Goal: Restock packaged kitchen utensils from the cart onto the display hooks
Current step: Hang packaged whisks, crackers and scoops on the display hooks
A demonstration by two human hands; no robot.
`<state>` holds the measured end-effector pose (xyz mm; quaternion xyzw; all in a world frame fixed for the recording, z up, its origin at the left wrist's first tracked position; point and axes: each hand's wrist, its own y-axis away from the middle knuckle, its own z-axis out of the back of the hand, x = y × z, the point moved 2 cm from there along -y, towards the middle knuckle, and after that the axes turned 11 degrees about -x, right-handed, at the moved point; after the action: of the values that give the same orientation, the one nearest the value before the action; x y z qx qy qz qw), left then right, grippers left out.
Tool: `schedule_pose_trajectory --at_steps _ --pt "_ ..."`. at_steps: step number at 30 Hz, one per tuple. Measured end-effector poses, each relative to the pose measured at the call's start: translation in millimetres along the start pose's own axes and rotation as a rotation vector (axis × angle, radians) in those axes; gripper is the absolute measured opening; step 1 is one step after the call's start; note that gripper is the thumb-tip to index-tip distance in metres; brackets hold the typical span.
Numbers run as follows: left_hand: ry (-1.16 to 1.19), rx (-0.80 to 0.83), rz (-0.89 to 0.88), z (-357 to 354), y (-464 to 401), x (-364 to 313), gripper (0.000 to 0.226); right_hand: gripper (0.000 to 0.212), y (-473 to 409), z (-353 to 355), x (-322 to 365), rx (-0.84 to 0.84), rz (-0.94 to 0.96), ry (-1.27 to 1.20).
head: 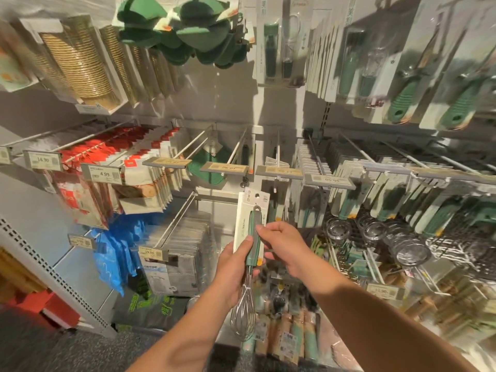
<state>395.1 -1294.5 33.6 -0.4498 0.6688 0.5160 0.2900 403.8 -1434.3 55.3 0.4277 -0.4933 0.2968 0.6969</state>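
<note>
A packaged whisk with a green handle on a white card stands upright in front of me, its wire loops hanging below. My left hand grips the card and handle from the left, thumb on the front. My right hand pinches the handle from the right. The card's hang hole is at the top, just below a bare display hook with a price tag. More packaged utensils with green and tan handles lie low, below my hands.
Neighbouring hooks carry green-handled tools to the right, and red-and-white packets to the left. Green mitts hang above. Glass jars sit low right. Grey and blue bags hang lower left.
</note>
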Motion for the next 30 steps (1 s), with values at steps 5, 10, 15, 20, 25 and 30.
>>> schedule_pose_trajectory --at_steps 5,10,15,20,25,30 --pt "-0.020 -0.014 -0.054 3 9 1 0.026 0.034 16 -1 -1 -0.041 0.038 -0.035" --pt "-0.053 -0.041 -0.131 4 10 -3 0.036 0.041 21 -3 -3 -0.104 0.067 -0.075" --pt "-0.072 -0.026 -0.142 4 7 -1 0.031 0.016 29 0 3 -0.103 0.102 -0.146" --pt "-0.081 -0.019 -0.131 2 7 0 0.030 0.022 31 4 6 -0.047 0.079 -0.146" --pt "-0.077 -0.098 -0.072 6 -3 2 0.039 0.038 32 11 9 -0.077 0.076 -0.122" --pt "-0.120 -0.139 -0.148 6 -9 0 0.037 0.029 25 21 17 -0.098 0.129 -0.080"
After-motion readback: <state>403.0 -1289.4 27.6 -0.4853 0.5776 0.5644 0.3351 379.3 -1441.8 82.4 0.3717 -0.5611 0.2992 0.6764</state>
